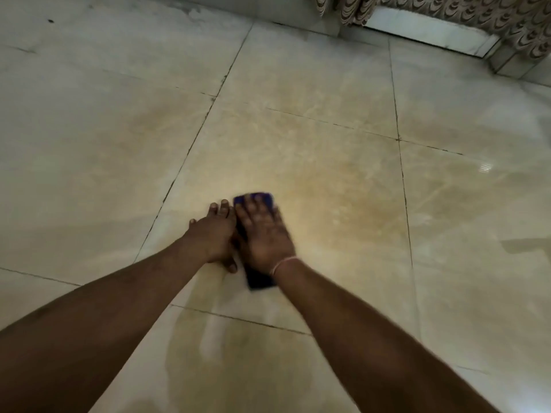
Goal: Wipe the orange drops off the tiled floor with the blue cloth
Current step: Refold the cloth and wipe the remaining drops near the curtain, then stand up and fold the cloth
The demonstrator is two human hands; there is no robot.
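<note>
A folded dark blue cloth lies flat on the glossy beige tiled floor. My right hand presses down on top of it, palm flat and fingers spread, slightly blurred; the cloth shows beyond the fingertips and under the wrist. My left hand rests on the floor right beside it, touching the right hand and the cloth's left edge. A faint orange smear tints the tile just right of the cloth. No distinct orange drops can be made out.
Dark grout lines cross the floor. A patterned curtain hangs at the back right above a low white step. A wet-looking sheen lies on the tile between my forearms.
</note>
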